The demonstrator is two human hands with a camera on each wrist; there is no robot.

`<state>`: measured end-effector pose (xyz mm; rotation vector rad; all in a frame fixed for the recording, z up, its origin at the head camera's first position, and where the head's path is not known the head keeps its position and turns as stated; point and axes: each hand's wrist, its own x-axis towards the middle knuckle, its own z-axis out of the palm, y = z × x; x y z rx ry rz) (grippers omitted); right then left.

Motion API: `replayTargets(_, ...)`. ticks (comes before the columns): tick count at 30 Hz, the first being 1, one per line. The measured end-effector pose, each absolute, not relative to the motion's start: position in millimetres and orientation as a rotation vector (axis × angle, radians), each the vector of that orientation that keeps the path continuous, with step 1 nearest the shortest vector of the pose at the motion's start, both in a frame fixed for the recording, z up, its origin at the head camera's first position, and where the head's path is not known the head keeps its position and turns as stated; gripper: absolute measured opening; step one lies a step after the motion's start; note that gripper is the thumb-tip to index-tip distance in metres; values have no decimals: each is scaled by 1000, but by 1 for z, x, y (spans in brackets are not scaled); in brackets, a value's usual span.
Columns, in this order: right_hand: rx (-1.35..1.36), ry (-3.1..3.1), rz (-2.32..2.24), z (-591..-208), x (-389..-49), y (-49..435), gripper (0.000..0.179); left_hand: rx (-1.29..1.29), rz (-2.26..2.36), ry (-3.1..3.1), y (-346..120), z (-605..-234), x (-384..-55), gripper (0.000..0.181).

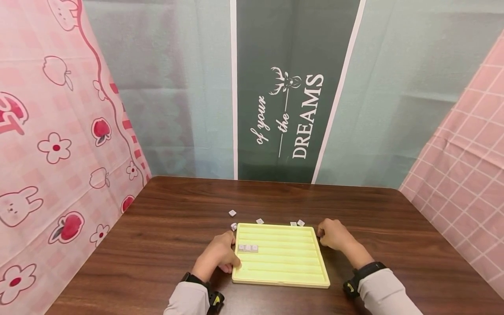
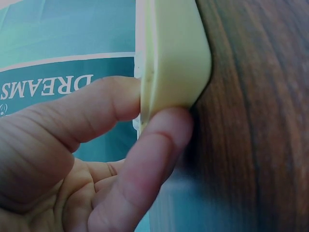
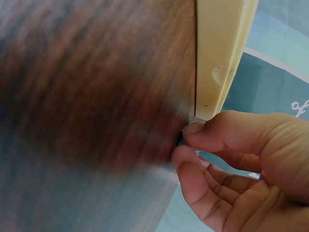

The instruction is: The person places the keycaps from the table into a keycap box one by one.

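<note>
A pale yellow tray [image 1: 283, 256] with long parallel ridges lies on the brown wooden table. Three small whitish square tiles [image 1: 248, 248] sit side by side in one of its rows at the left. My left hand [image 1: 219, 253] pinches the tray's left edge, thumb over the rim and a finger against the outer wall [image 2: 178, 58]. At the tray's far right corner is my right hand [image 1: 334, 235], its fingers bent. In the right wrist view, its thumb and fingertips [image 3: 186, 157] come close together beside the corner; whether they grip anything is unclear.
Just beyond the tray's far edge lie loose tiles [image 1: 260, 221], a close pair [image 1: 301, 222] and others by the far left corner [image 1: 232, 213]. Wood tabletop [image 1: 189, 201] surrounds the tray. Hanging cloths [image 1: 165, 109] enclose the table's back and sides.
</note>
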<state>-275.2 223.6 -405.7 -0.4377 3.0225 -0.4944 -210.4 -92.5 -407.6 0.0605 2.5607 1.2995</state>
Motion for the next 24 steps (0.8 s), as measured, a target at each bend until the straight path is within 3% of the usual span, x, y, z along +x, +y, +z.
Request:
replayTargets(14,-556,2958,-666,-399,-279,233,24,66,1294,2572,-92,-405,-210,44)
replayTargets(24,-600,2938,-752,-400,-277,234,20,67,1288,2574,-92,-405,-209,44)
